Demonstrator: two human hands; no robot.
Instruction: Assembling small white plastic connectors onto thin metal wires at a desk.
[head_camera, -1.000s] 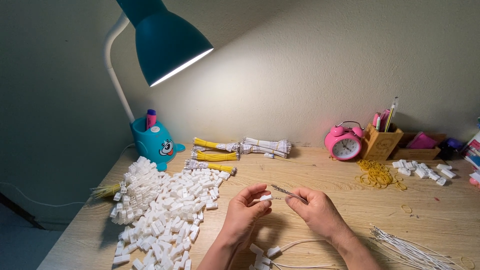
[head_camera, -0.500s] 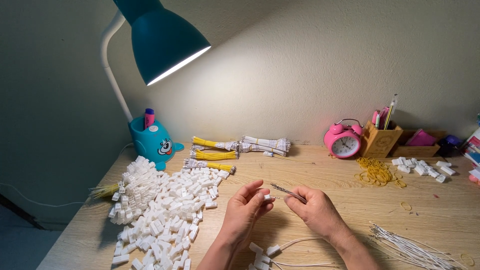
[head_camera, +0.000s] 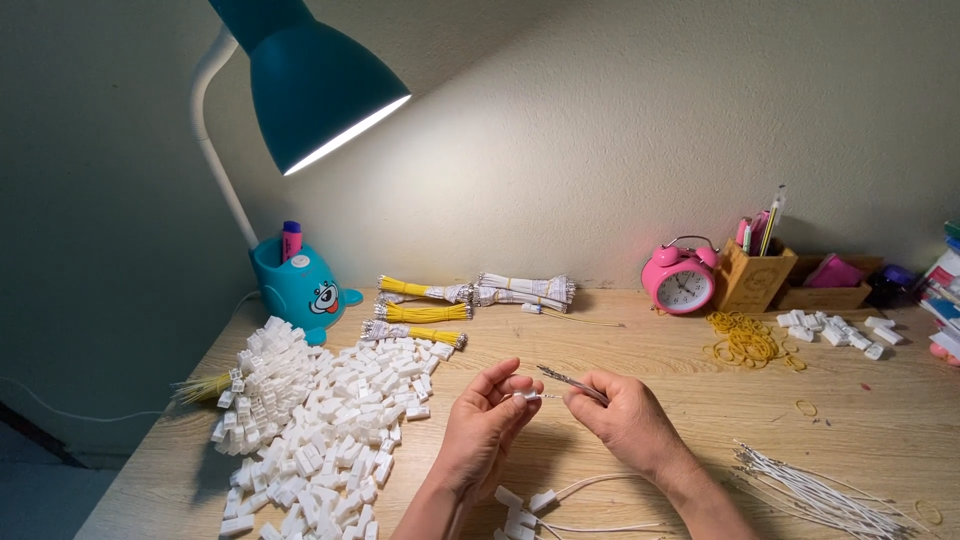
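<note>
My left hand (head_camera: 485, 425) pinches a small white connector (head_camera: 522, 396) between thumb and fingertips above the wooden desk (head_camera: 650, 400). My right hand (head_camera: 625, 415) grips thin metal tweezers (head_camera: 565, 378) whose tip points left at the connector, almost touching it. A large heap of white plastic connectors (head_camera: 320, 430) lies just left of my left hand. Below my hands lie a few finished connectors on white wires (head_camera: 560, 500).
A teal desk lamp (head_camera: 300, 90) with a teal cartoon base (head_camera: 300, 285) stands at back left. Yellow and white wire bundles (head_camera: 450, 300) lie behind. Pink alarm clock (head_camera: 680, 280), wooden pen holder (head_camera: 755, 275), yellow rubber bands (head_camera: 745, 340), loose white wires (head_camera: 820, 495) at right.
My hands stay close together over the desk; the left fingers have shifted slightly around the connector. The view has drifted a little.
</note>
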